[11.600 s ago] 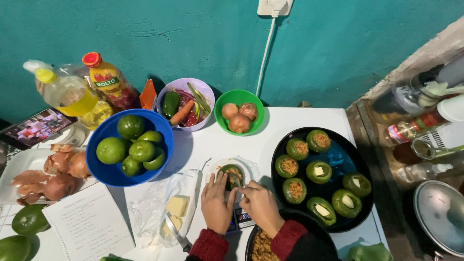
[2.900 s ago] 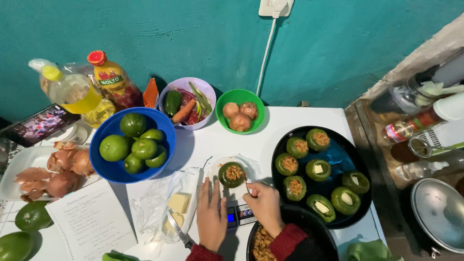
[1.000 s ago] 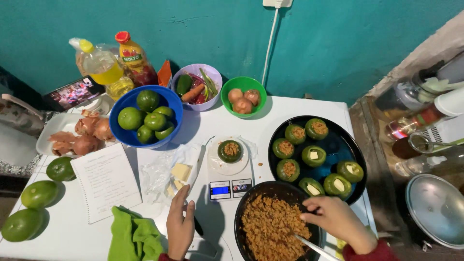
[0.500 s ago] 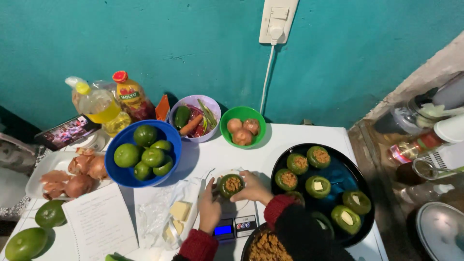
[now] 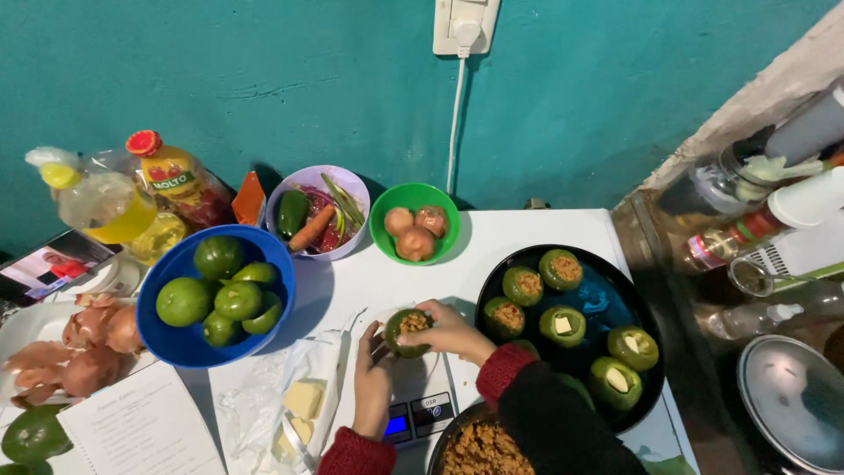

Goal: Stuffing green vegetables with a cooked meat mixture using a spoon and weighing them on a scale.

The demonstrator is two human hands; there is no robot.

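Note:
A hollowed green pepper (image 5: pixel 406 331) filled with brown mince sits on a small white kitchen scale (image 5: pixel 420 400). My right hand (image 5: pixel 453 330) curls over its right side and top. On the pepper's left, my left hand (image 5: pixel 373 387) rests on the scale with its fingertips against the pepper. A black round tray (image 5: pixel 591 299) to the right holds several stuffed green peppers, some topped with a cheese cube. Part of a black pan of cooked mince (image 5: pixel 479 449) shows at the bottom edge, partly hidden by my right sleeve.
A blue bowl of green peppers (image 5: pixel 215 295), a lilac bowl of vegetables (image 5: pixel 318 211) and a green bowl of onions (image 5: pixel 413 224) stand behind. Oil bottles (image 5: pixel 132 198) at the back left. Cheese cubes on plastic wrap (image 5: pixel 303 405), a paper sheet (image 5: pixel 145 431), shallots (image 5: pixel 83 339).
My right hand left the pan of mince and came up to the pepper on the scale. The left hand slid up beside it. The view moved closer to the wall.

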